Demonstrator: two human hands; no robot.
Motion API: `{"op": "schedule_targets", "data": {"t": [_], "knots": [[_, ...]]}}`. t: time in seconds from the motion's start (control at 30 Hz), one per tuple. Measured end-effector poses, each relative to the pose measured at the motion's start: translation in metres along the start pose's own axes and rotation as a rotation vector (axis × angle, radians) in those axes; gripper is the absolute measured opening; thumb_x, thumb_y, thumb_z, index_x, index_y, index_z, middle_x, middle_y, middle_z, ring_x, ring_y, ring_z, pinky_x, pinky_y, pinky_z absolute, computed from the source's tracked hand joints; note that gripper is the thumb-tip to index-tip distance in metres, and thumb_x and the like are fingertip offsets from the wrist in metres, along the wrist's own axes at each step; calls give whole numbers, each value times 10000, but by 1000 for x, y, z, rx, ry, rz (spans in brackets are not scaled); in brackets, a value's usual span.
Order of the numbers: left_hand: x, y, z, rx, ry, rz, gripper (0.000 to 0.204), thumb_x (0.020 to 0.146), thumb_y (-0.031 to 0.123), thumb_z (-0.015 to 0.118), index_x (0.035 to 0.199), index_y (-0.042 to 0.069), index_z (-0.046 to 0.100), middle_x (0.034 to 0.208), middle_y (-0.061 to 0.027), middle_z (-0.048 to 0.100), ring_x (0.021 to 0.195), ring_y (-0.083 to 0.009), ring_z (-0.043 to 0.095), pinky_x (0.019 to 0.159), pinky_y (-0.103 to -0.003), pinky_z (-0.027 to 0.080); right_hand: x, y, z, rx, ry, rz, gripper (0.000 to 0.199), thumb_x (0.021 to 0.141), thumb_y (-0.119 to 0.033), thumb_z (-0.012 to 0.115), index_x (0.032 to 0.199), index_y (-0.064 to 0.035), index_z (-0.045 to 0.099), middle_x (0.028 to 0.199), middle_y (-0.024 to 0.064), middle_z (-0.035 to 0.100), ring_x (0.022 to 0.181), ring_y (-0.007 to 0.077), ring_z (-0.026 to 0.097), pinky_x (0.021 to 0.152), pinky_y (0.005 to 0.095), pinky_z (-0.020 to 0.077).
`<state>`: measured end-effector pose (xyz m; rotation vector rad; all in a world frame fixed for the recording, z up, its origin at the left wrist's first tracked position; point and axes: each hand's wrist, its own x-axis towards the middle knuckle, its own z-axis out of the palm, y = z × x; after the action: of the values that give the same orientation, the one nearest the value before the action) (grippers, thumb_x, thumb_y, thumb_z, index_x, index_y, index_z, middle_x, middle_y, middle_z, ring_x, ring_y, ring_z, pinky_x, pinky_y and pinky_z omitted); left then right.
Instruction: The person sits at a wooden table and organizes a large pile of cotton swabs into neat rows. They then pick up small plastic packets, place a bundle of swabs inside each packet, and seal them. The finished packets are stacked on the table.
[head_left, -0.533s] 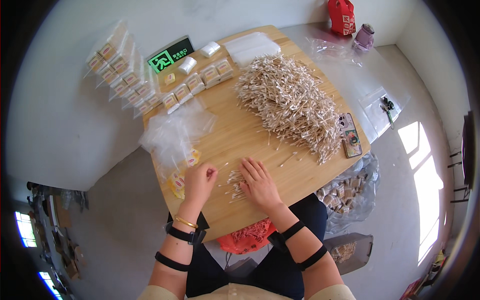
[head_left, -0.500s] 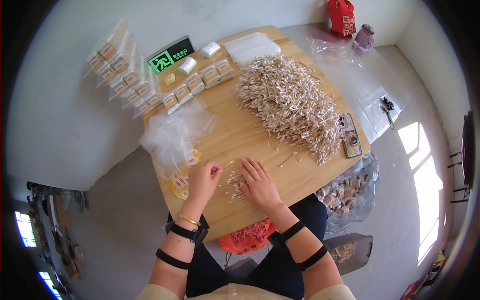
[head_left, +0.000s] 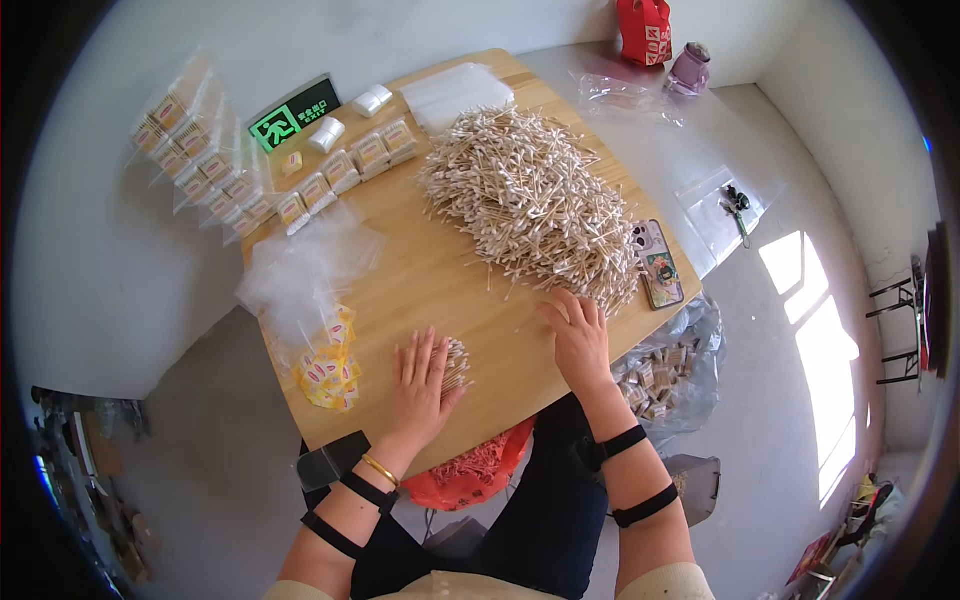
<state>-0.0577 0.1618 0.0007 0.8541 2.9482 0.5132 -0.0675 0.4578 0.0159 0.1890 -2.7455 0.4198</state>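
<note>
My left hand [head_left: 420, 385] lies flat on the wooden table, its fingers stretched out. Against its thumb side rests a small bunch of white-tipped cotton swabs [head_left: 456, 367], partly covered by the hand. Farther right, my right hand [head_left: 582, 345] reaches to the near edge of a large heap of cotton swabs [head_left: 530, 200]. Its fingers are bent and a little apart, with the tips down at the table by the heap; whatever lies beneath them is hidden.
Left on the table [head_left: 400, 270] are clear bags [head_left: 300, 265] and yellow labels [head_left: 328, 375]. Packed swab bundles [head_left: 340, 170] line the back, beside stacked packs [head_left: 195, 160]. A phone [head_left: 658, 265] lies right of the heap. Below stand a red bag [head_left: 470, 475] and a bag of bundles [head_left: 665, 375].
My left hand has opened and come down flat beside the small bunch. The right hand has left that bunch and moved right to the heap's edge. The whole view has shifted slightly.
</note>
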Motion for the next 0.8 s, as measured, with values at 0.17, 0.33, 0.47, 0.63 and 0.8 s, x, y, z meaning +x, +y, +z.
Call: {"op": "schedule_targets", "data": {"t": [0.17,0.33,0.47,0.63,0.8], "knots": [[-9,-1,-7,65,-67,73,766,992,470,605,1629,131,349,1708,-207,227,1570,-445,201,1271,-627,116,11,19,-14,-43,-88,-171,366,840,-67,625,1202,-99,673,1291,30,592,1156,251,563,998,397,469],[-16,-5,-2,115,-3,198,787,977,436,645,1626,113,339,1693,-174,291,1559,-444,235,1267,-642,126,33,27,-5,-73,-148,-258,165,832,-87,624,995,-81,649,1027,51,586,1051,249,589,937,378,493],[-18,-8,1,-28,-1,147,843,980,456,643,1629,59,280,1682,-128,332,1553,-389,285,1266,-620,175,48,-4,14,-4,-160,-311,134,849,-91,623,976,-85,667,978,59,589,1019,267,606,915,393,502],[-18,-9,2,-65,0,157,859,966,454,662,1603,12,292,1655,-179,356,1545,-399,300,1267,-601,194,55,-73,46,178,-165,-299,127,847,-92,645,972,-81,661,989,76,598,1030,289,624,913,399,519],[-21,-8,0,-53,76,107,923,924,490,697,1598,5,295,1650,-249,320,1546,-419,289,1263,-597,201,55,-104,50,326,-146,-168,193,849,-76,672,1039,-53,653,1087,92,607,1080,309,620,921,405,531]]}}
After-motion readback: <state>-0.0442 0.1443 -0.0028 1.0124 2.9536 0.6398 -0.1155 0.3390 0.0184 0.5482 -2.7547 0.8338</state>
